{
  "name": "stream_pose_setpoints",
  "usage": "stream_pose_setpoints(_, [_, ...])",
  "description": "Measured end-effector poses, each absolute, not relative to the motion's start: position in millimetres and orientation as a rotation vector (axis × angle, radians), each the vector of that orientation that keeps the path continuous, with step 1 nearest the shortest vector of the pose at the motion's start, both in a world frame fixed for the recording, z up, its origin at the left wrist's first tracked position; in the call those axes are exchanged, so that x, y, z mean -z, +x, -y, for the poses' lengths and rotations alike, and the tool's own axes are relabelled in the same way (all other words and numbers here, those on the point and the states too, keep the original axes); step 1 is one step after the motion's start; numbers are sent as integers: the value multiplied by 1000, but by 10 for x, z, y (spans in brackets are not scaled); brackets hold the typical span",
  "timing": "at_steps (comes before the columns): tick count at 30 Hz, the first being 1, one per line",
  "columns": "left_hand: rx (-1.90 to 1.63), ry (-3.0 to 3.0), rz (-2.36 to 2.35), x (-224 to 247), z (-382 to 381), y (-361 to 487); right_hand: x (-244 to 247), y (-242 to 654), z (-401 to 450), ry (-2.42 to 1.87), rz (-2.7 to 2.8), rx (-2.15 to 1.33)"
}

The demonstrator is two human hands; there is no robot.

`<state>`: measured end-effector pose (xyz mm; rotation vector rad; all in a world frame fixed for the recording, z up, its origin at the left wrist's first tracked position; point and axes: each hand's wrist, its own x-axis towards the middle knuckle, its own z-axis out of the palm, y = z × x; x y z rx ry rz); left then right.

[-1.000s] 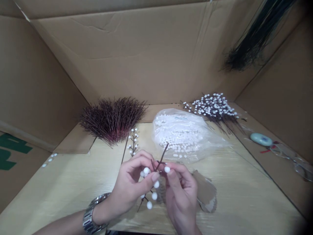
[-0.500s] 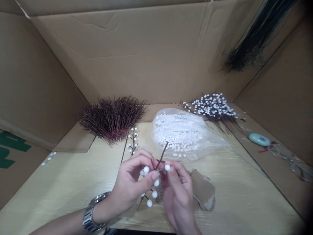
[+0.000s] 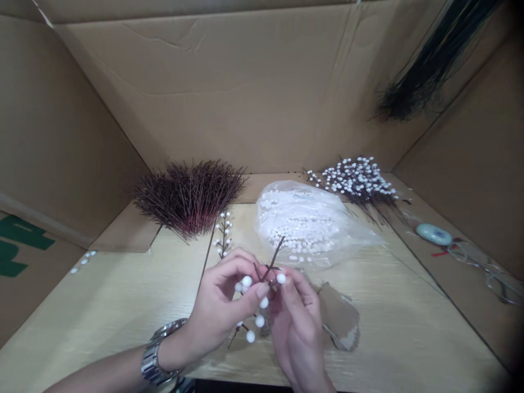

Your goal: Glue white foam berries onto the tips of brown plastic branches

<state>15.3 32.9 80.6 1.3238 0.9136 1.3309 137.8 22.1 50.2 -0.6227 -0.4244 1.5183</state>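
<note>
Between thumb and fingers, my left hand pinches a dark brown twig that carries several white berries, some hanging below the hand. My right hand is closed on a white berry at the twig's right side, thumb against it. The two hands nearly touch at the fingertips, which partly hide the twig's middle. Just behind them lies a clear plastic bag of white berries. Another berried twig rests on the table beyond my left hand.
Bare brown twigs are heaped at the back left, and finished-looking berried twigs at the back right. Torn cardboard lies right of my hands. A pale green oval object and glasses sit at the right. Cardboard walls surround the table.
Both hands and the twig hold nearly the same pose. The view has shifted very slightly, and the hanging berries sit a little higher.
</note>
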Motion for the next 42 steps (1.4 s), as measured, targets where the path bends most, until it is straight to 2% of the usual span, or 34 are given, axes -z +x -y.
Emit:
stream_pose_setpoints(32, [-1260, 1271, -1000, -782, -365, 174, -424, 1375, -256, -656, 498, -1465])
stream_pose_setpoints(37, [-1132, 1133, -959, -776, -391, 171, -384, 1949, -490, -902, 928, -1273])
stream_pose_setpoints(42, [-989, 905, -892, -775, -366, 182, -425, 2497, -1071, -1417, 2052, -670])
